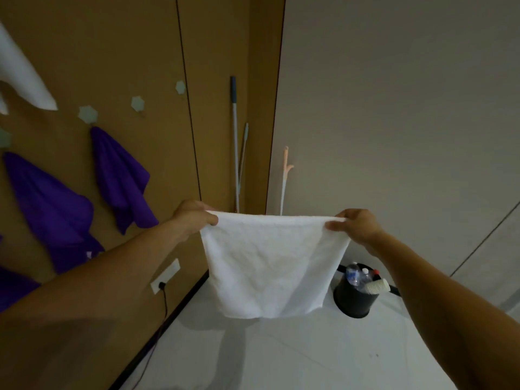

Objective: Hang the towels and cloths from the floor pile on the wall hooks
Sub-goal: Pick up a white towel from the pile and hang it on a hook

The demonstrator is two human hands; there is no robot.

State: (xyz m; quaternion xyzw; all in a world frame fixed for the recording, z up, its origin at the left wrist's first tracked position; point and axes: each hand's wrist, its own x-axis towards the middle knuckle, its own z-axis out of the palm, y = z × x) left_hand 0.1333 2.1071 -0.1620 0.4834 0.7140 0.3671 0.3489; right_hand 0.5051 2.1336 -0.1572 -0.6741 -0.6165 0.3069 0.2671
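Both arms are stretched forward. Left hand [194, 216] pinches the top left corner of the towel [270, 266], thumb on the near side and fingers behind. Right hand [356, 225] pinches the top right corner the same way. The towel is white and held in the air by its top edge, which runs nearly level and taut between the two hands. The rest hangs flat and roughly square, with the lower edge clear of the floor [309, 356]. It sits in front of the room corner, apart from the brown wall [112, 52] on the left. That wall carries a rising row of pale hexagonal hooks [138, 104]; the two upper ones are bare. Third hook [88, 113] has a purple cloth [121, 175] hanging just below it by a corner. Fourth hook [4, 137], at the left edge, has a second purple cloth [53, 209] below it. A third purple cloth [14, 285] shows at the lower left edge, its hook out of frame. A white cloth [25, 77] hangs at top left, its hook out of frame. Low on the wall is a white socket [165, 275] with a dark cable [164, 305] running down. Two poles [235, 142] lean in the corner behind the towel. A pink tool [285, 175] stands against the grey wall [394, 108]. Right of the towel a black bin [356, 298] stands on the floor, holding bottles [353, 274].
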